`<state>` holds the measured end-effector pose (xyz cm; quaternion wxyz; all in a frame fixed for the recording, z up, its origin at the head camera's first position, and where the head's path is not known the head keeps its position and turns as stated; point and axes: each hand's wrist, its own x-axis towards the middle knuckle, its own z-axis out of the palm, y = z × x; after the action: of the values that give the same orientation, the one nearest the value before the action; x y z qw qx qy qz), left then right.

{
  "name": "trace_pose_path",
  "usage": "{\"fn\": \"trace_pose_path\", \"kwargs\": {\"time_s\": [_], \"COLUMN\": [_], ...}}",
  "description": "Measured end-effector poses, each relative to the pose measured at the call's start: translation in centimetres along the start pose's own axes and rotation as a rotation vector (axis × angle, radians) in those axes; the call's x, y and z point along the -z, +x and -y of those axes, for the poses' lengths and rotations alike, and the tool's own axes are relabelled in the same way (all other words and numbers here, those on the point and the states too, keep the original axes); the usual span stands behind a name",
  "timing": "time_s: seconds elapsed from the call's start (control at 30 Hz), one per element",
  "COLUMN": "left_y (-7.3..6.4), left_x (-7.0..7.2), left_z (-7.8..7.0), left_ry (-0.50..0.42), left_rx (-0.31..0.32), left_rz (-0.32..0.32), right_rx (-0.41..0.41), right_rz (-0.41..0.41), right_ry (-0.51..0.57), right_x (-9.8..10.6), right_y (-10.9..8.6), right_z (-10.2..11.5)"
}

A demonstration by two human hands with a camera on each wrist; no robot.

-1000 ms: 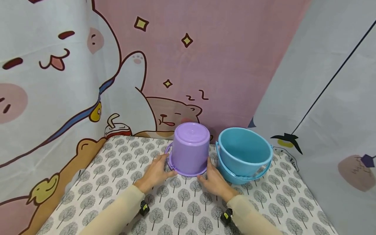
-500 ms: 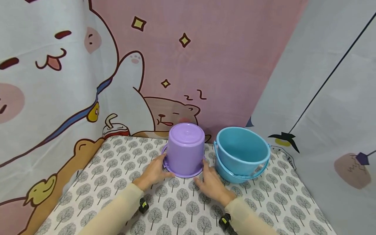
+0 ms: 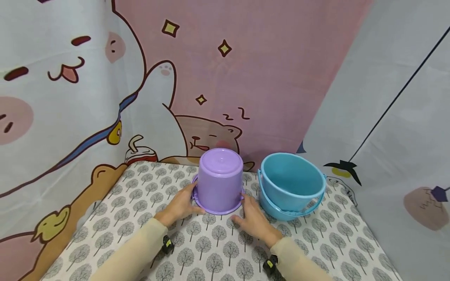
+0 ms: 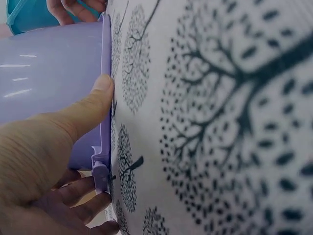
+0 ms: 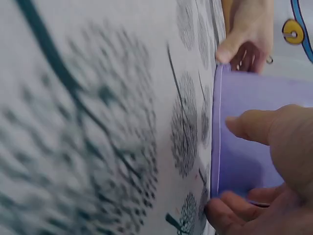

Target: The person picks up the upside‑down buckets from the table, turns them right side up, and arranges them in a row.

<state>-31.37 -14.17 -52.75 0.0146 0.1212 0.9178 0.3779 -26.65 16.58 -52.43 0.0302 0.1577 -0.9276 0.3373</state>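
A purple bucket [image 3: 220,183] stands upside down on the tree-patterned tablecloth, its base up and its rim at the cloth. At its left side is my left hand [image 3: 182,203], thumb out straight along the rim; in the left wrist view the other fingers lie near the handle's hinge [image 4: 100,171]. My right hand [image 3: 254,218] rests its fingers by the rim on the right side. Its thumb [image 5: 249,126] points straight over the bucket wall in the right wrist view. The bucket's handle [image 3: 194,189] shows only at the left, partly behind my left hand.
To the right stand two stacked blue buckets [image 3: 288,195], open side up, with handles hanging at the front. They are close beside my right hand. A cartoon-printed curtain [image 3: 274,78] rises behind the back edge of the table.
The purple bucket has slid left and slightly nearer, away from the blue buckets, both hands moving along at its sides. The blue buckets stay where they were.
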Motion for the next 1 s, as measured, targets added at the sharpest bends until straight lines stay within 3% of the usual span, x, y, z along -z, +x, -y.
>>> {"fn": "trace_pose_path", "kwargs": {"time_s": [0.33, 0.6, 1.0], "left_y": [0.6, 0.2, -0.5], "left_x": [-0.5, -0.2, 0.9], "left_z": [0.0, 0.1, 0.1], "left_ry": [-0.003, -0.008, -0.073], "left_rx": [-0.039, -0.042, -0.023], "left_rz": [-0.003, -0.002, -0.020], "right_rx": [-0.012, -0.050, -0.069], "right_rz": [0.044, 0.068, -0.013], "right_ry": [-0.006, -0.010, 0.014], "right_x": [0.0, 0.0, 0.2], "right_y": [2.6, 2.1, 1.8], "right_z": [-1.4, -1.1, -0.8]}}
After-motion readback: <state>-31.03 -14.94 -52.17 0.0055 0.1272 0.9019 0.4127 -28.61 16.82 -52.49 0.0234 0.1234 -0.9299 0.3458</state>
